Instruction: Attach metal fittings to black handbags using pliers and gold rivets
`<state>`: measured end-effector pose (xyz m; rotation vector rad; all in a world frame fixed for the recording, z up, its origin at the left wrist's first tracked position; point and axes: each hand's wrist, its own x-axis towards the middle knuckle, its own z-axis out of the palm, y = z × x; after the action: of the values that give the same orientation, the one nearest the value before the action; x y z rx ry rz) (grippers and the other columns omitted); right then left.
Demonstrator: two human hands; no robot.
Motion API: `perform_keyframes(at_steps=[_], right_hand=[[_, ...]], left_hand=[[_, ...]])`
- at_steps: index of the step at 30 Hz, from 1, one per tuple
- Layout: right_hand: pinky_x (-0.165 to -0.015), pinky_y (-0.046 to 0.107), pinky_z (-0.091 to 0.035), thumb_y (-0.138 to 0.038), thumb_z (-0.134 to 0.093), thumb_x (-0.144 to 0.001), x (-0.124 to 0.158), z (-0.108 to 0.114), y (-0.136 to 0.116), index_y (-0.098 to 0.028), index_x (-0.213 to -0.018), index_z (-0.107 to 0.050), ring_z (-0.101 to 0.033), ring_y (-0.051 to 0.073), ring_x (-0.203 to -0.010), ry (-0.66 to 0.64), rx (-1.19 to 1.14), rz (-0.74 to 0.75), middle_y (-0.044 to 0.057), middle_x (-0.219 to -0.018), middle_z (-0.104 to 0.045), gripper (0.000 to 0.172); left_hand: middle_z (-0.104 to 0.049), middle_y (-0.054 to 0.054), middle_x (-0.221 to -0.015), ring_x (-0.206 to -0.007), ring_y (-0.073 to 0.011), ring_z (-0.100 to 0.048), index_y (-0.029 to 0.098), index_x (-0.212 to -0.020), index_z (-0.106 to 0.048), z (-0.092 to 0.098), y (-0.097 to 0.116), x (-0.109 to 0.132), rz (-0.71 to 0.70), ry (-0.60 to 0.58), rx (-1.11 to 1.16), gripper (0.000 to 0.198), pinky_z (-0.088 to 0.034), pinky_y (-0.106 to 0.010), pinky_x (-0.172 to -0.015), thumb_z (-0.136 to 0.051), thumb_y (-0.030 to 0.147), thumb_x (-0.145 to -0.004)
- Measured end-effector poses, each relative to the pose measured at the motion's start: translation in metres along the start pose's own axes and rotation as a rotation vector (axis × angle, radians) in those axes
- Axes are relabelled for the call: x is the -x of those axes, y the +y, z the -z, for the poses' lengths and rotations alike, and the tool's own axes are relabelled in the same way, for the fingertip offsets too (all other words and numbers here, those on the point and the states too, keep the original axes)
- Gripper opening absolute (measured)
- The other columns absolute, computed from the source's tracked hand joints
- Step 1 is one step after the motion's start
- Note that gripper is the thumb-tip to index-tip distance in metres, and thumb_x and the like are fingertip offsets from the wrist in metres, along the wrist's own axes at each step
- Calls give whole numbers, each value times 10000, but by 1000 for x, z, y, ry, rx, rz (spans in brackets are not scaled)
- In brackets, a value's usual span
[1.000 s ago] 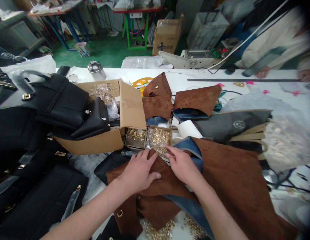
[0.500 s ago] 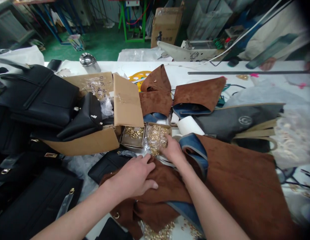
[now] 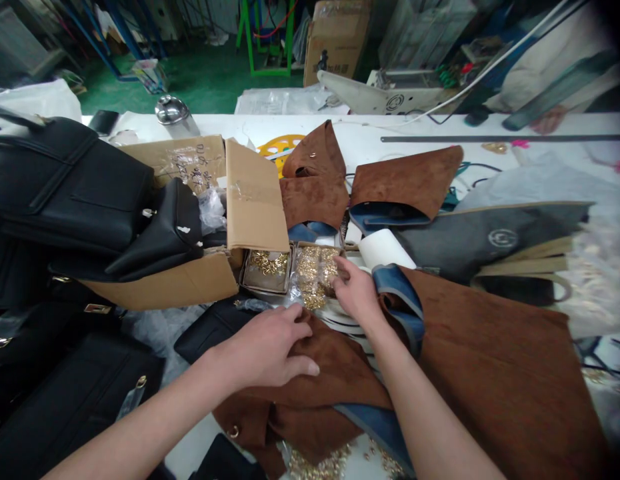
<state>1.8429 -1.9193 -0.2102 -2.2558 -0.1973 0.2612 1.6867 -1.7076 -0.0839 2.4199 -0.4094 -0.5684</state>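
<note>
My left hand (image 3: pixel 267 347) lies flat with fingers spread on a brown suede piece (image 3: pixel 310 393) in front of me. My right hand (image 3: pixel 354 291) reaches into a small box of gold metal fittings (image 3: pixel 316 268), with its fingers curled among the pieces; what they hold is hidden. A second small box of gold fittings (image 3: pixel 267 265) sits just left of it. A large brown suede panel with blue lining (image 3: pixel 495 373) lies under and right of my right forearm.
An open cardboard box (image 3: pixel 240 207) holds black handbags (image 3: pixel 80 193) at left. More black bags (image 3: pixel 65 387) lie at lower left. Brown suede pieces (image 3: pixel 400 183), a white tape roll (image 3: pixel 385 250) and a grey bag (image 3: pixel 490 240) lie beyond. Loose gold fittings (image 3: pixel 320 463) lie near the front edge.
My right hand has moved forward off the suede piece and into the box of gold fittings. My left hand has stayed pressed on the suede.
</note>
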Motion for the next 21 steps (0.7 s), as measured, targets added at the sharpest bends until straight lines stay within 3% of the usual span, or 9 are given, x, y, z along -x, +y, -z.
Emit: perform_keyframes(at_steps=[3, 5, 7, 10, 14, 21], right_hand=[[-1063, 493, -641, -274, -749, -881, -7, -4, 1, -232, -1430, -699, -752, 274, -1180, 23, -238, -41, 129, -1377, -765, 553], [-926, 452, -699, -294, -793, -850, -12, -5, -3, -232, -1382, -714, -752, 279, -1178, 25, -406, -114, 127, -1369, -765, 541], [-793, 387, -718, -291, -826, -829, -17, -6, -11, -201, -1314, -731, -772, 269, -1090, 37, -581, -222, 130, -1265, -792, 502], [-728, 318, -719, -250, -870, -803, -27, -3, -23, -158, -1174, -752, -776, 226, -940, 84, -771, -367, 113, -1097, -802, 399], [-762, 301, -736, -185, -871, -799, -38, 2, -29, -159, -1093, -748, -769, 207, -934, 66, -841, -437, 101, -1098, -781, 320], [-1031, 374, -704, -194, -750, -930, -59, 10, -28, -187, -990, -713, -744, 184, -1070, 0, -960, -414, 70, -1132, -759, 71]], left_hand=[[-639, -97, -1190, -1051, -298, -690, 244, -1262, -761, 0, 1, -2, -3, 7, 37, 529, -584, -446, -931, -641, 685, -995], [-643, -88, -1176, -1037, -273, -691, 262, -1254, -767, 4, -1, -4, -4, 7, 61, 507, -575, -428, -929, -526, 664, -1062], [-645, -82, -1168, -1023, -258, -693, 282, -1270, -767, 8, -3, -7, 9, 6, 65, 500, -572, -421, -927, -461, 637, -1095], [-639, -85, -1187, -1022, -265, -699, 288, -1284, -765, 8, -7, -9, 34, 11, 46, 478, -580, -430, -933, -510, 636, -1078], [-629, -89, -1223, -1091, -278, -698, 298, -1276, -769, 0, -8, -7, 47, 42, 87, 444, -586, -441, -1003, -543, 620, -1070], [-638, -98, -1269, -1170, -289, -700, 320, -1429, -713, 0, -13, -3, 50, 75, 171, 465, -573, -443, -1081, -551, 581, -1080]])
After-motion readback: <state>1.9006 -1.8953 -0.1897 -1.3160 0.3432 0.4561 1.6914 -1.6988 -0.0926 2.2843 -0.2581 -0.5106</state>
